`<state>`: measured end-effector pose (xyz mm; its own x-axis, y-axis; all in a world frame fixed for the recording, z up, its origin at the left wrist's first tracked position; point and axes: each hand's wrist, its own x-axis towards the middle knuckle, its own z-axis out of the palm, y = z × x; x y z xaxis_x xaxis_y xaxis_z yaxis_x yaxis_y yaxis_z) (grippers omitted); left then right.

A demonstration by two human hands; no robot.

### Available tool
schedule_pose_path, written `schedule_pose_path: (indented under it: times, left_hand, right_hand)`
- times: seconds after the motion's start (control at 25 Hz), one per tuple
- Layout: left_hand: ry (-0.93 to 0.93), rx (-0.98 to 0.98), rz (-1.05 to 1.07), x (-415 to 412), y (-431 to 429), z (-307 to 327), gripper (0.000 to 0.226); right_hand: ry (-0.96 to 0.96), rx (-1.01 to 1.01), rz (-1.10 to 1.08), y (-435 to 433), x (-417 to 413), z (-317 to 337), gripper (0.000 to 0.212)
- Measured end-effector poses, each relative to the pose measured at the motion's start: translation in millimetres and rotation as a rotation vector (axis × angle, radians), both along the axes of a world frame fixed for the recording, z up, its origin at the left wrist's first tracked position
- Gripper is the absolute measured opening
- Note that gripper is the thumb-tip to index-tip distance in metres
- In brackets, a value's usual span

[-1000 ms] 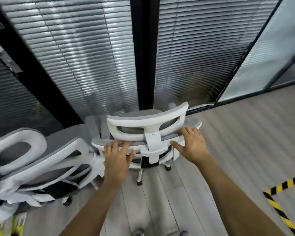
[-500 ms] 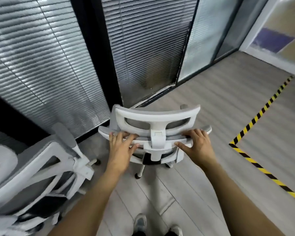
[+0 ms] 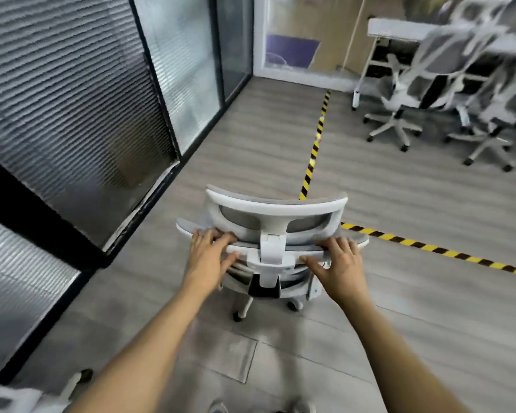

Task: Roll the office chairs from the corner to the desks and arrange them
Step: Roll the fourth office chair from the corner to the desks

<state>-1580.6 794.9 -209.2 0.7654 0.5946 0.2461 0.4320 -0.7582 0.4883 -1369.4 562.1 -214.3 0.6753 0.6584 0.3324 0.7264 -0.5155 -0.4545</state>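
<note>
White mesh office chair (image 3: 276, 234), seen from behind, stands on grey plank floor (image 3: 399, 308) beside the glass partition with blinds (image 3: 72, 99), well apart from the worktop (image 3: 399, 29) at far right. Left hand (image 3: 209, 257) and right hand (image 3: 338, 263) both clamp the top bar of the backrest, fingers over, thumbs under, either side of the headrest post. Rigid plastic frame, castors: should roll light, likely swivels if pushed unevenly; the two-sided backrest grip suits steering. Yellow-black floor tape (image 3: 313, 153) crosses the path ahead. Count: one chair held; parked chairs (image 3: 423, 73) at the worktop, blurred, probably three; one more chair's edge (image 3: 15, 397) bottom left.
</note>
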Motion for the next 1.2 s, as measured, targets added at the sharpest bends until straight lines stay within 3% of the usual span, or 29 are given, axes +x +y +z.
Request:
schedule_pose_path:
  times: [0.36, 0.92, 1.2]
  left_hand:
    - [-0.051, -0.044, -0.328, 248, -141, -4, 0.037]
    - [-0.126, -0.064, -0.778, 645, -391, -2, 0.034]
    - [-0.067, -0.145, -0.937, 855, -546, -3, 0.035]
  right_hand:
    - [-0.039, 0.084, -0.388, -199, 145, -5, 0.050]
    - [-0.040, 0.120, -0.809, -470, 408, -10, 0.049]
    - [0.025, 0.142, -0.990, -616, 563, -2, 0.054]
